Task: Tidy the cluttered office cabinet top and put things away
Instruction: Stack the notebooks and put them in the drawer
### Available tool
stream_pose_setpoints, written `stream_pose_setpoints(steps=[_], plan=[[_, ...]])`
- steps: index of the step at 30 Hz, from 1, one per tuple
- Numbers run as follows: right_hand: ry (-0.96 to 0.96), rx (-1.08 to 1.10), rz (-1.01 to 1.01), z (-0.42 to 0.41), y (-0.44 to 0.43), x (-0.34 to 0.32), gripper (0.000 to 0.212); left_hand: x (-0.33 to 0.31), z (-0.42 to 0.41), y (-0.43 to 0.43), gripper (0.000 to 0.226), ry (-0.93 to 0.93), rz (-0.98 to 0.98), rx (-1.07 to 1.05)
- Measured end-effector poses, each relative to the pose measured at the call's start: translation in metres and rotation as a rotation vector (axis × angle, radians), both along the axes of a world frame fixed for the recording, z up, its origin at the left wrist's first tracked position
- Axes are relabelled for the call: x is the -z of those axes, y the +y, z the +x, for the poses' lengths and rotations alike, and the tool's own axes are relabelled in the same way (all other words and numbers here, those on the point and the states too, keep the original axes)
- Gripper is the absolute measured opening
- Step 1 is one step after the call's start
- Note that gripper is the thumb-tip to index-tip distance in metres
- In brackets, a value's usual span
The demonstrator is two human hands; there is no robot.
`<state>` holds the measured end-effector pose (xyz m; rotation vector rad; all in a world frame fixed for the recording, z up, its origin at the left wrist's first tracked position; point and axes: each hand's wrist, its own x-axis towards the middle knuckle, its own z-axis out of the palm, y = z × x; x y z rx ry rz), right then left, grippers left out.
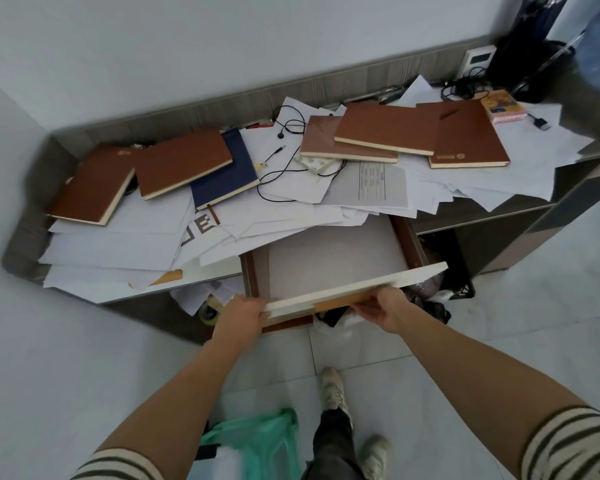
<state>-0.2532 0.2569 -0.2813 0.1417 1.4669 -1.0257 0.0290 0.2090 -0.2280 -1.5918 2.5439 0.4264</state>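
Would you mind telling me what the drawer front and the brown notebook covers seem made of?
Drawer front: probably white laminated board, matte; brown wood-look sides show behind it. Brown notebook covers: likely faux leather, smooth with faint sheen and a stamped logo.

Large block letter "E" legible on printed sheet [203,226], neighbouring letter part-covered, gold emblem and lettering on rightmost brown notebook [471,133] too small to read, tabular form sheet [371,184] print illegible, yellow-pink box [502,106] print blurred
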Motion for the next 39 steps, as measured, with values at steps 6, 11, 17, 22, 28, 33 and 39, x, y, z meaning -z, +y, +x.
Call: stream_pose_setpoints(steps=[6,11,17,22,28,33,39], plan=[[0.056,-0.120,0.021,-0.009,0.016,0.007,0.024,0.009,-0.002,0.010,0.022,-0.076,0.017,-0.023],[0.391,-0.335,0.045,-0.026,0.024,-0.007,0.013,-0.004,-0.014,0.004,0.024,-0.243,0.109,0.025],[0.671,-0.368,0.164,-0.113,0.044,-0.050,0.016,-0.040,-0.055,-0.016,0.040,-0.026,0.188,0.071],[0.934,-0.278,0.118,-0.191,0.025,-0.093,0.027,-0.087,-0.126,-0.048,0.029,0.222,0.125,0.062],[1.201,-0.213,0.021,-0.212,-0.031,-0.168,0.012,-0.113,-0.201,-0.100,0.016,0.401,0.117,0.067],[1.257,-0.234,-0.001,-0.238,-0.079,-0.185,0.021,-0.119,-0.250,-0.148,0.015,0.462,0.079,0.066],[1.196,-0.310,0.100,-0.273,-0.120,-0.182,0.033,-0.128,-0.293,-0.201,0.025,0.445,-0.074,-0.058]])
